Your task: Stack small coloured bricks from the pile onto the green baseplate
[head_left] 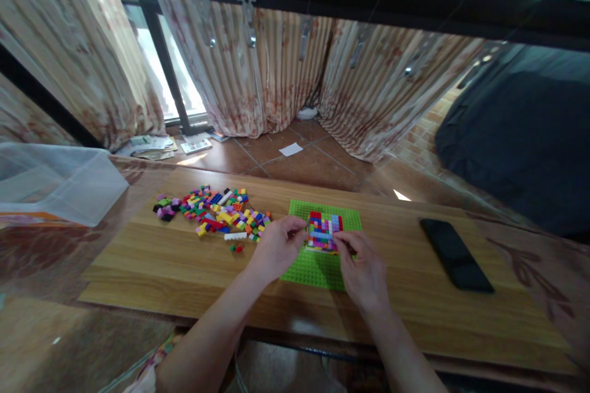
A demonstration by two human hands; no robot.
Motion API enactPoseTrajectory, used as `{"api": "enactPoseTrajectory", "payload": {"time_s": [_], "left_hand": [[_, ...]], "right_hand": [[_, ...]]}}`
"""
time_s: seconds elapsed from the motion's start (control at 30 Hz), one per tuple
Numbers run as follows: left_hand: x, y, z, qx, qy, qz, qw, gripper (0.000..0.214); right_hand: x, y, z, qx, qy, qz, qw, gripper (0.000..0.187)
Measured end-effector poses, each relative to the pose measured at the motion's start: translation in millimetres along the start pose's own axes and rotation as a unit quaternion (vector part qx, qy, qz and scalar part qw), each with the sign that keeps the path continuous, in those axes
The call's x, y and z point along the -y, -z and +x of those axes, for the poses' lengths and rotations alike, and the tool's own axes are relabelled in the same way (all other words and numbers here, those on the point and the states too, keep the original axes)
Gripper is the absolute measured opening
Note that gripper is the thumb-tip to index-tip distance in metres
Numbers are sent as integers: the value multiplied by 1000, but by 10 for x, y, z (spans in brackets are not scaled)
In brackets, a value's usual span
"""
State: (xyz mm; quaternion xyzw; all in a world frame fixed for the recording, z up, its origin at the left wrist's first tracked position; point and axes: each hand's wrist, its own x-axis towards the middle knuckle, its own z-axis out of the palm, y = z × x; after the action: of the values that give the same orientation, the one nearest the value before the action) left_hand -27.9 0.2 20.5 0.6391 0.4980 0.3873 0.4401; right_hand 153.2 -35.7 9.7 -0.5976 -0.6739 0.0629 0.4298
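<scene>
A bright green studded baseplate (318, 272) lies on the wooden tabletop, bearing a low block of multicoloured toy bricks (325, 225). A long light-blue brick (319, 235) runs across the top of that block. My left hand (280, 247) is closed in a pinch at the block's left edge; whatever its fingertips hold is too small to make out. From the right, my right hand (365, 269) is closed too, thumb and forefinger by the right end of the light-blue brick. Whether they grip this brick or only touch it, I cannot tell.
Loose toy bricks (225, 215) are heaped left of the baseplate, a white brick (235, 236) at their near edge. A black phone (456, 255) lies on the right of the wooden table (175, 276). A clear plastic bin (87, 181) stands beyond the left end.
</scene>
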Motion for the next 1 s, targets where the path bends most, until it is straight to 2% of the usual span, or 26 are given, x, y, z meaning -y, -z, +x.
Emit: {"api": "enactPoseTrajectory", "payload": {"time_s": [0.1, 0.27, 0.57, 0.87, 1.0], "left_hand": [[-8, 3, -2, -2, -7, 11, 1000, 14], [-29, -5, -18, -4, -9, 34, 999, 14], [-74, -25, -55, 11, -10, 79, 997, 19], [2, -84, -82, 4, -16, 112, 994, 19], [-19, -39, -75, 15, -19, 134, 991, 19]], "right_hand": [[-6, -5, -1, -5, -11, 4, 1000, 19], [-6, -6, -11, -2, -71, 54, 996, 14], [-32, -24, -6, -9, -112, 90, 990, 14], [-45, -5, 18, 6, -93, 72, 993, 17], [-29, 21, 14, 1, -106, 112, 988, 16]]}}
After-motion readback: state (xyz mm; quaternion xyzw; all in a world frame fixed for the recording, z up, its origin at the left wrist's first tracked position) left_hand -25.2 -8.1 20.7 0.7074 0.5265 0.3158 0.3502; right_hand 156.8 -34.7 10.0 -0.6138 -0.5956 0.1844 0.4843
